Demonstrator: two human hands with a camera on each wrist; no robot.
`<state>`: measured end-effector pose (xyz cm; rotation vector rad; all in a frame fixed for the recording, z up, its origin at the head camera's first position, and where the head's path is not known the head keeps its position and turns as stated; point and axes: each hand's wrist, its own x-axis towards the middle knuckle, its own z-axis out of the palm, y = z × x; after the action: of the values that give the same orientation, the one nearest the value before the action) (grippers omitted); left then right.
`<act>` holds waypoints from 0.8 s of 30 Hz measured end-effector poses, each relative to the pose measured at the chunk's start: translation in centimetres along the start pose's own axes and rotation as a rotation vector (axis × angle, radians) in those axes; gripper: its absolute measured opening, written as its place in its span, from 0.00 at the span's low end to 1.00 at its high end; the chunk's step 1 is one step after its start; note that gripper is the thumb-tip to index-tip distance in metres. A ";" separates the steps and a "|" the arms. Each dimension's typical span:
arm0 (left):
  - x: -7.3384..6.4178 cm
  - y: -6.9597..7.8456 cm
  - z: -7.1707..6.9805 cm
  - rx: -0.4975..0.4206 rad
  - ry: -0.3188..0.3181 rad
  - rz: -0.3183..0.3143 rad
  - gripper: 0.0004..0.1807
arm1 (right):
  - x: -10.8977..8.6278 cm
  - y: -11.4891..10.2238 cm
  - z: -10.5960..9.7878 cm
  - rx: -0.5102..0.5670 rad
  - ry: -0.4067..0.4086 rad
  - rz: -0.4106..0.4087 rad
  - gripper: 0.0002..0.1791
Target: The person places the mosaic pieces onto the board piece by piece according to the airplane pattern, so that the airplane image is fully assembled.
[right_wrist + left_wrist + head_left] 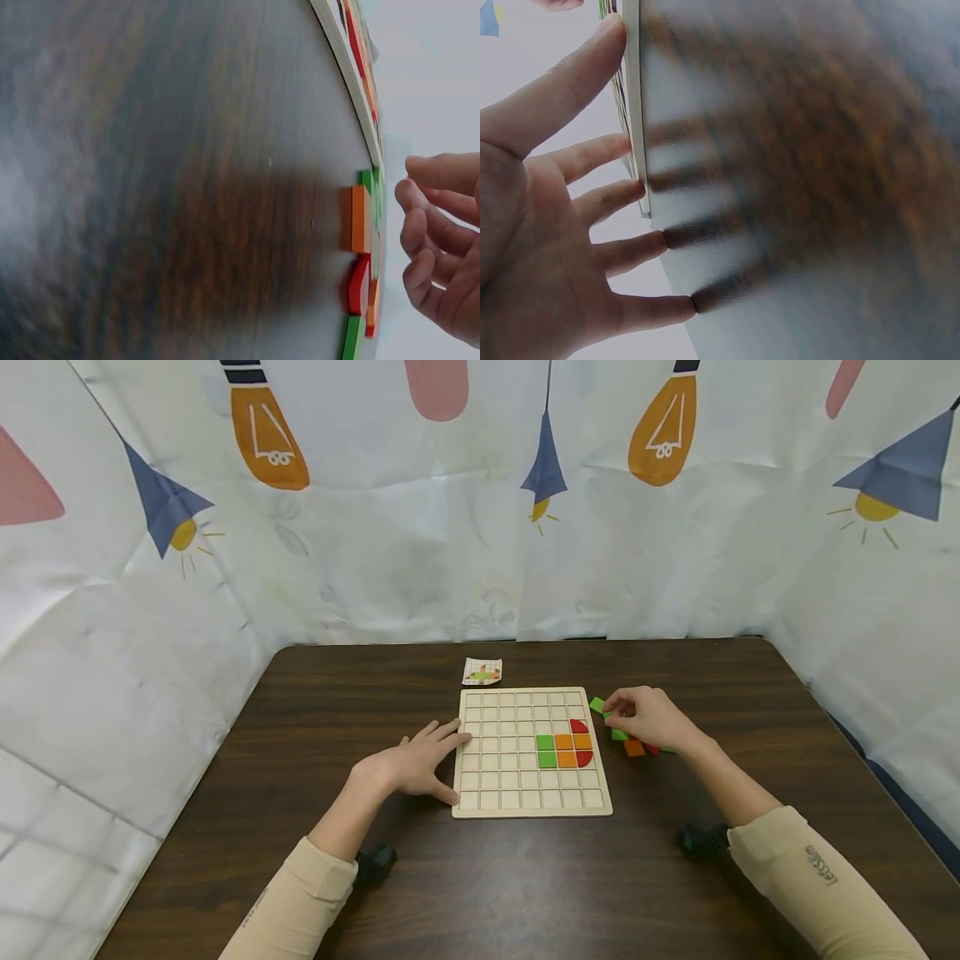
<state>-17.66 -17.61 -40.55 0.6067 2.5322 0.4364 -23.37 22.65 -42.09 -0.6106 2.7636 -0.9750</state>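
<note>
A square wooden grid board (pixel 498 777) lies on the table, with green tiles (pixel 547 752), orange tiles (pixel 567 750) and red curved tiles (pixel 585 759) in its right part. My left hand (pixel 416 764) has spread fingers, with the thumb and some fingertips at the board's left edge; the left wrist view shows the same hand (pixel 555 247) with its fingers straight. To the right of the board, my right hand (pixel 652 720) is over loose tiles. Its fingers (pixel 442 232) are loosely bent above them in the right wrist view, and no tile shows between them.
Loose green tiles (pixel 619 735), an orange tile (pixel 634 748) and red ones lie close together beside the board's right edge. Behind the board is a small picture card (pixel 482 672). A dark wooden table (pixel 495 877) carries everything, with a printed curtain (pixel 420 543) around it.
</note>
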 end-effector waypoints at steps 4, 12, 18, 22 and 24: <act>0.0 0.0 0.0 -0.002 0.000 0.002 0.53 | 0.0 0.4 -0.4 -0.017 0.000 0.012 0.09; 0.1 0.1 -0.1 0.013 -0.007 -0.005 0.53 | 0.5 1.3 -0.7 -0.051 -0.026 0.051 0.08; 0.0 0.2 -0.1 0.004 -0.006 -0.003 0.53 | 0.9 1.6 -0.7 -0.051 -0.053 0.076 0.09; 0.0 0.2 -0.1 0.007 -0.004 -0.007 0.53 | 1.0 1.5 -0.5 -0.048 -0.055 0.072 0.10; 0.1 0.1 0.0 0.009 -0.004 -0.008 0.53 | 1.0 1.4 -0.5 -0.043 -0.059 0.067 0.10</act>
<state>-17.70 -17.48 -40.51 0.6003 2.5335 0.4214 -24.91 23.49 -42.56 -0.5405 2.7402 -0.8721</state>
